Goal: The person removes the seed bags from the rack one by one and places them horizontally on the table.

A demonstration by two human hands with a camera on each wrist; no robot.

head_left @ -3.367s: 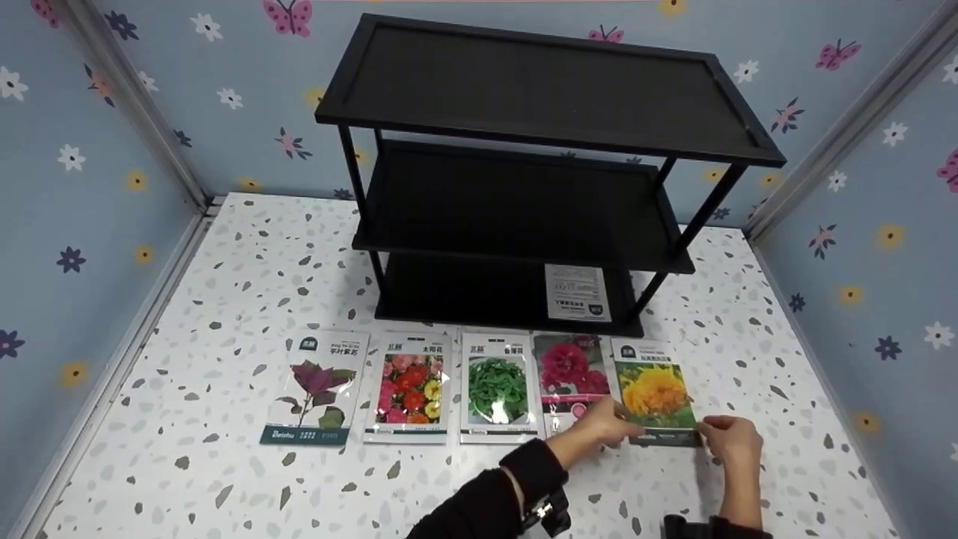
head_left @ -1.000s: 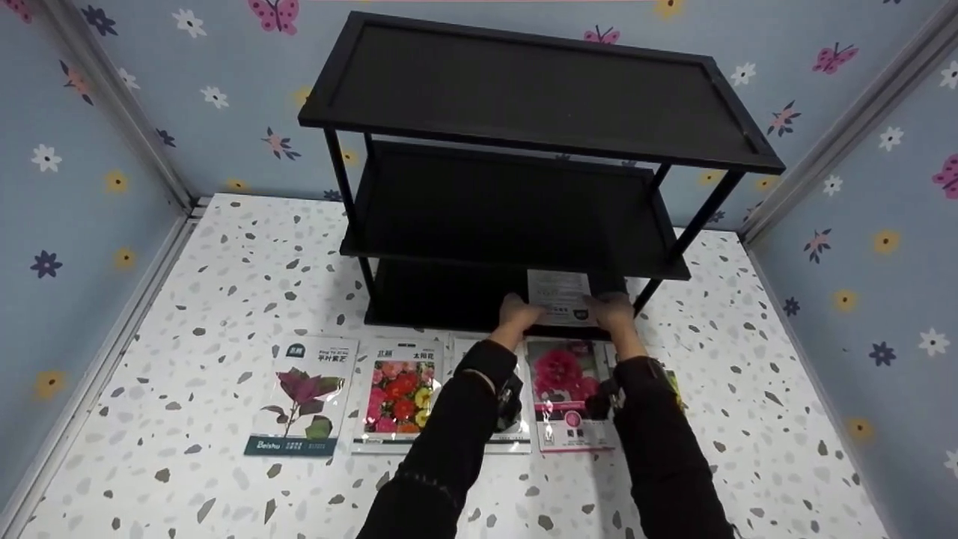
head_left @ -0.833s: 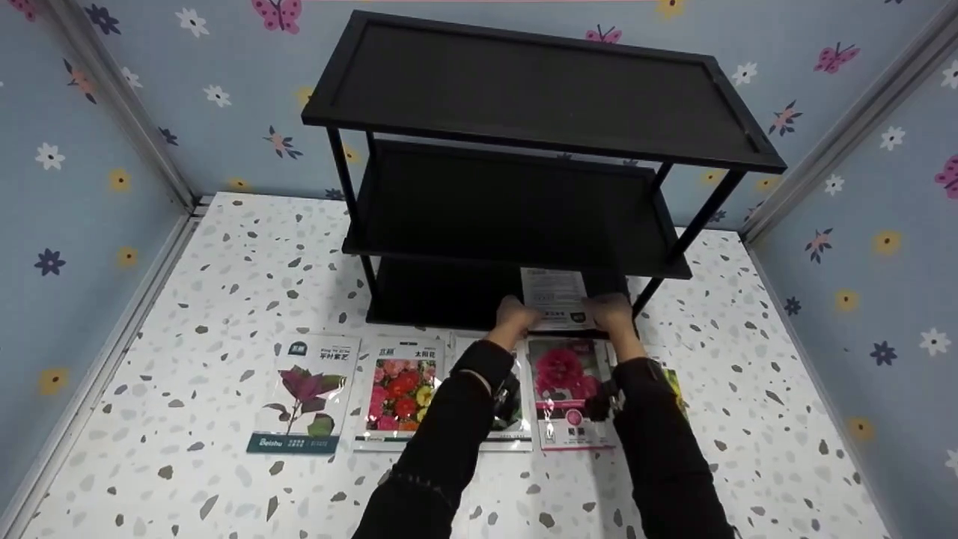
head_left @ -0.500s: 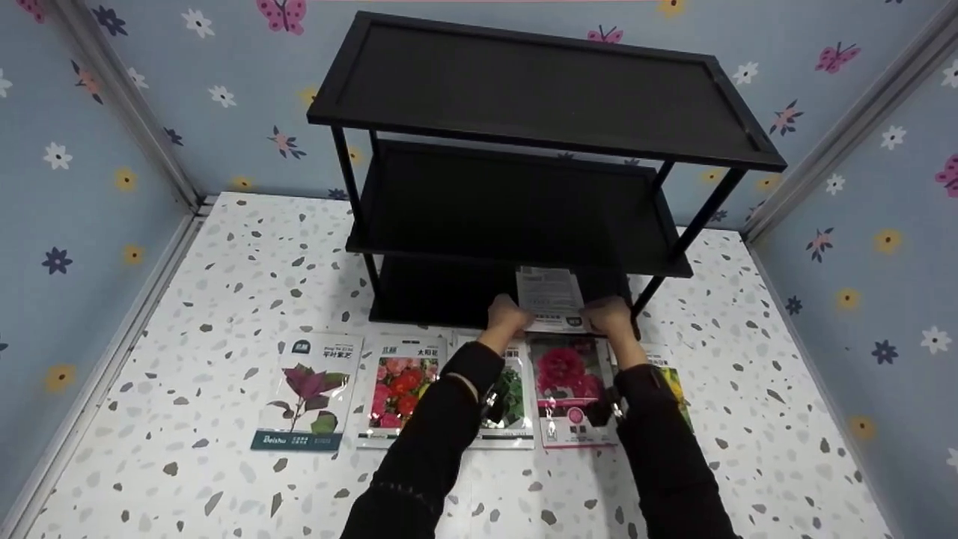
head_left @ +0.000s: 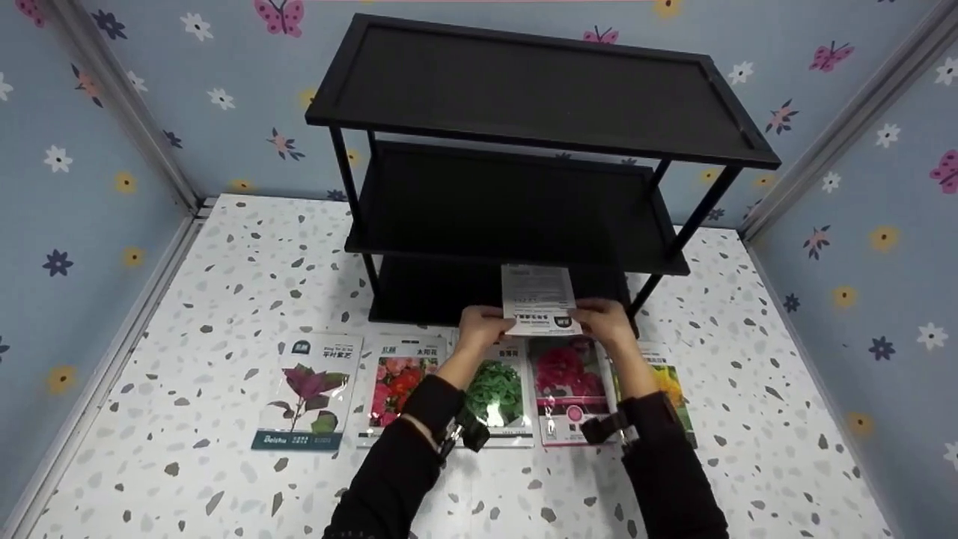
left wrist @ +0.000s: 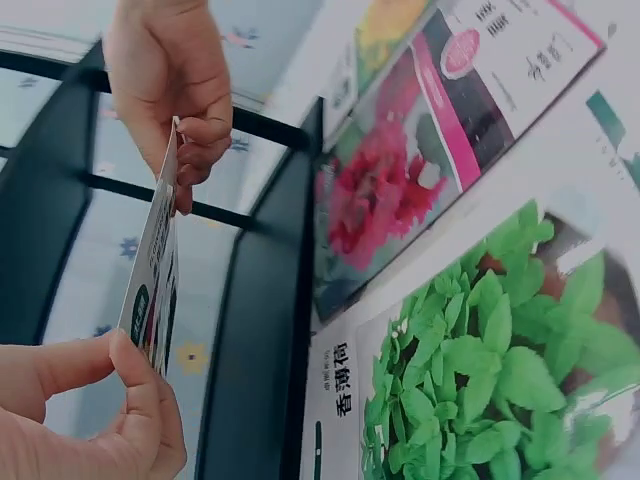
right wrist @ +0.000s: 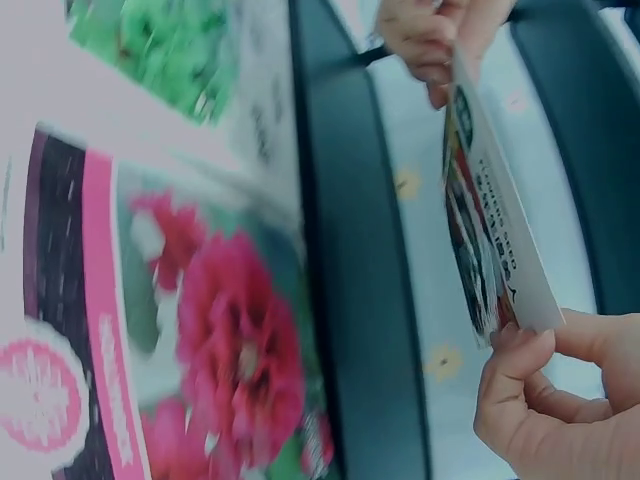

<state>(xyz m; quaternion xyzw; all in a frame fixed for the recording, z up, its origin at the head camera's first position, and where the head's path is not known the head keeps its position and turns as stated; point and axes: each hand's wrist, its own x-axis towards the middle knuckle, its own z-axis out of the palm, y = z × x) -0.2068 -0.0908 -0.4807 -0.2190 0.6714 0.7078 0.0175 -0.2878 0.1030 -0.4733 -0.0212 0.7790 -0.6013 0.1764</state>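
Note:
A white-backed seed packet (head_left: pixel 537 299) hangs at the front edge of the rack's bottom shelf, held between both hands. My left hand (head_left: pixel 481 328) pinches its left edge between thumb and fingers. On the opposite edge my right hand (head_left: pixel 605 323) does the same. Seen from the left wrist, the packet (left wrist: pixel 150 265) stands nearly edge-on; the right wrist view shows part of its coloured printed face on the packet (right wrist: pixel 500 220). Below the hands lie a green-leaf seed packet (head_left: pixel 495 397) and a pink-flower seed packet (head_left: pixel 570 393), each partly covered.
The black three-tier rack (head_left: pixel 516 202) stands against the flowered wall; its middle shelf overhangs the hands. In the same row lie a purple-leaf packet (head_left: pixel 308 389), a red-flower packet (head_left: pixel 393 382) and a yellow-flower packet (head_left: pixel 670 385). Speckled white tabletop (head_left: pixel 187 404) surrounds them.
Both hands left the yellow-flower packet and took hold of the white-backed packet on the bottom shelf. They have shifted it left and forward, toward the shelf's front edge.

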